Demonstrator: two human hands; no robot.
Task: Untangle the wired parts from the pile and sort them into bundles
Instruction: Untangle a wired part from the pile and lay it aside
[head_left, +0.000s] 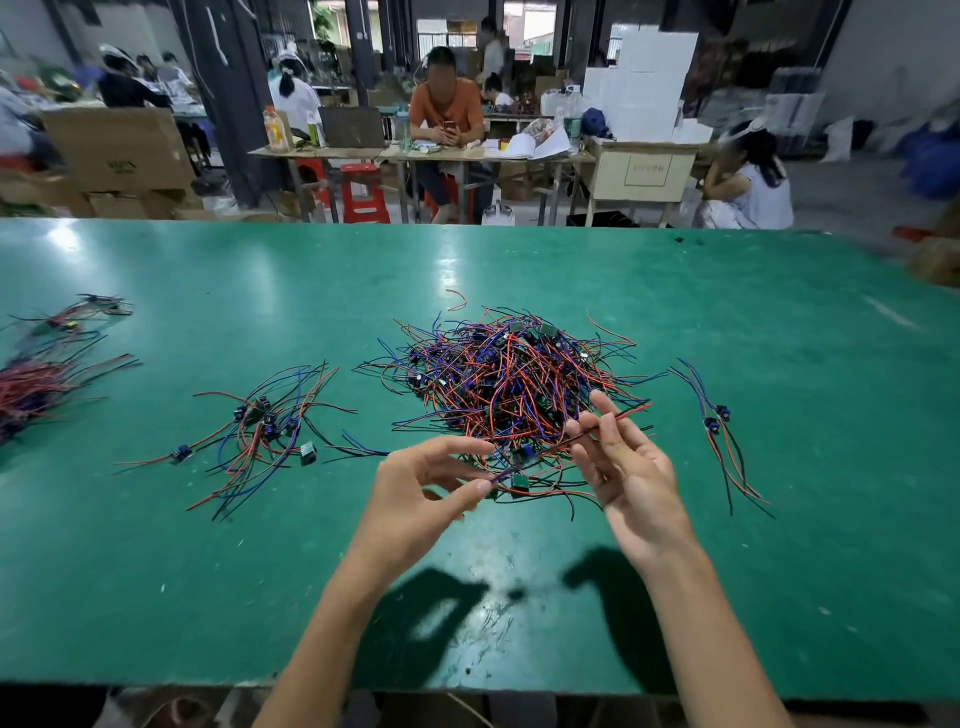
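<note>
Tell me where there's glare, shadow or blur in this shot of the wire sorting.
Head view: overhead light glares off the green table; both hands, left hand and right hand, throw dark shadows toward the near edge; the tangled pile is sharp, the background workshop blurred, the edges bowed by the wide lens.

The big pile (511, 384) lies at the centre of the bench (727, 322). A looser bundle (265, 431) lies to its left, another bundle (31, 384) at the left edge of the frame, and a small bundle (719, 431) to the pile's right. Both hands, left hand (426, 488) and right hand (631, 467), sit just below the pile.
</note>
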